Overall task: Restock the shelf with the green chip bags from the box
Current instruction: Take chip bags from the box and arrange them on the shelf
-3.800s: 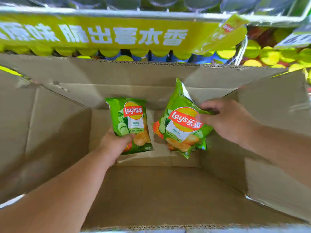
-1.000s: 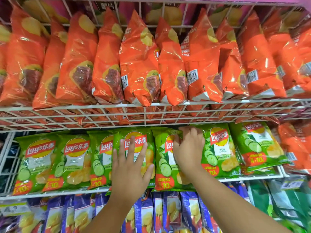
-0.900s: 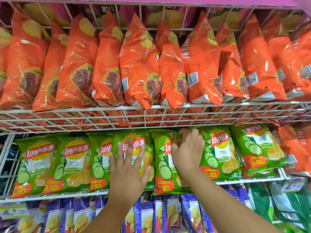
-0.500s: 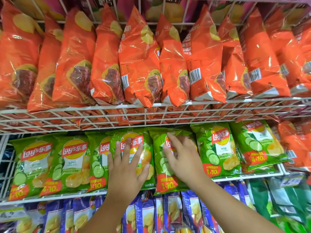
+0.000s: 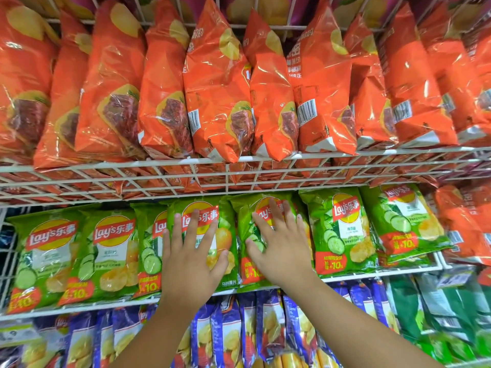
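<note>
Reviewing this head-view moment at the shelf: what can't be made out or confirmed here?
- The box: not in the head view.
- Green bags under the left hand and right hand: the hands cover their middles.
- Green bags behind the front row: hidden, so shelf depth is unknown.
- Small print on the green chip bags: too small to read.
- Orange bags: tops cut off by the frame edge.
</note>
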{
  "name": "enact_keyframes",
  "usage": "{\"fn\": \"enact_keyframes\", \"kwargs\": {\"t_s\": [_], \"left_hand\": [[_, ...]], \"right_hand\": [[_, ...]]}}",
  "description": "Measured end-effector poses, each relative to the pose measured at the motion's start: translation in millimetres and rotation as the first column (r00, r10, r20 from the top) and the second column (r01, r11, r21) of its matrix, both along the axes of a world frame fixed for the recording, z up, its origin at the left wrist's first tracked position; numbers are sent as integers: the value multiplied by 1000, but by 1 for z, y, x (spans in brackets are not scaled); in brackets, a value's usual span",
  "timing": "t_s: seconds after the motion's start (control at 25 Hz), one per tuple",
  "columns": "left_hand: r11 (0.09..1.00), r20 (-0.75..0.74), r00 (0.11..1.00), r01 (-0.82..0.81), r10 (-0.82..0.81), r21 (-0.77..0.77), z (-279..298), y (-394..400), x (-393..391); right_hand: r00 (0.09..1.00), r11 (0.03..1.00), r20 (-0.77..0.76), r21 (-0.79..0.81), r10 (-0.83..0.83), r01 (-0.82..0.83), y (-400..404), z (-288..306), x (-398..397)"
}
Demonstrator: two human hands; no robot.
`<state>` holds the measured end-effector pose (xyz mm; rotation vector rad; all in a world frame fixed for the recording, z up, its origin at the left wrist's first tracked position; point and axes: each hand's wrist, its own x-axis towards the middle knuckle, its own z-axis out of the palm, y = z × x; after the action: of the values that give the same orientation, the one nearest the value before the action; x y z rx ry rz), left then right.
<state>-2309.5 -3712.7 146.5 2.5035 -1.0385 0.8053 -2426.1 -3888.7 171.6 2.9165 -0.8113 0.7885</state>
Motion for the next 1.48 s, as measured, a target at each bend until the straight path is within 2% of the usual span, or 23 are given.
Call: {"fn": "enact_keyframes", "kwargs": {"t_s": [0.28,0.36,0.44,0.52,0.8,0.96,1.12,1.4,1.48], "left_hand": [[1000,-20,1000,6,-6,7,8,-15,8],[1000,-14,1000,5,-6,-26,7,-18,9],[998,0,1000,5,-5,-60,4,-21,8],[996,8,1000,9,-8,-85,2,-24,7],[998,7,1000,19,-19,-59,10,-33,13],[998,-4,999,41,-41,-52,8,-32,12],[998,-25,997,70,-70,-5,8,-24,13],[998,39,999,-39,37,45,10,-23,-1],[998,41,998,-48,46,45,11,-23,-4]], "right_hand": [[996,996,-58,46,-70,73,-1,16,15],[996,995,36,56,-87,85,2,17,18],[971,998,229,29,-63,57,1,12,17],[938,999,347,-34,-16,29,-4,8,16],[900,979,432,-201,53,39,-20,8,25],[908,979,419,-189,5,82,-18,2,19],[917,993,382,-80,113,-89,-17,4,5],[976,986,152,-73,156,-147,-18,-15,-29],[980,987,133,-81,147,-137,-21,-21,-30]]}}
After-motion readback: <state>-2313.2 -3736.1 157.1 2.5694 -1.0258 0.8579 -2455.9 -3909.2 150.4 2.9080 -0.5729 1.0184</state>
